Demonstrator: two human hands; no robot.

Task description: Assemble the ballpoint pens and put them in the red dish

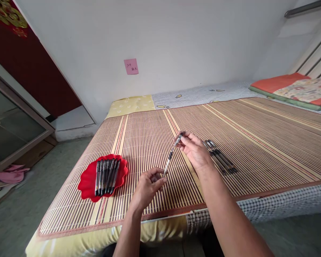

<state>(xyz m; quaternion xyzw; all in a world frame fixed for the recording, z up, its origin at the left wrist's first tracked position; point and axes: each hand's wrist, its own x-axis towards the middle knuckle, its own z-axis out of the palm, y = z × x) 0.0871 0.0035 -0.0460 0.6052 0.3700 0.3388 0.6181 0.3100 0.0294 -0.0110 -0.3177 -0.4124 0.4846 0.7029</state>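
Between my two hands, above the striped mat, a slim pen with a clear barrel and black grip slants up to the right. My left hand pinches its lower end. The fingers of my right hand are closed on the clear and black pen cap at the upper end. Whether the cap touches the pen's tip, I cannot tell. Several capped pens lie side by side on a red scalloped plate at the left. More pens lie on the mat just right of my right wrist, partly hidden by it.
The slatted bamboo mat covers the bed. Folded orange and floral bedding rests at the far right. A pink note sticks to the white wall behind. At the left stand a glass-panelled door and pink cloth on the floor.
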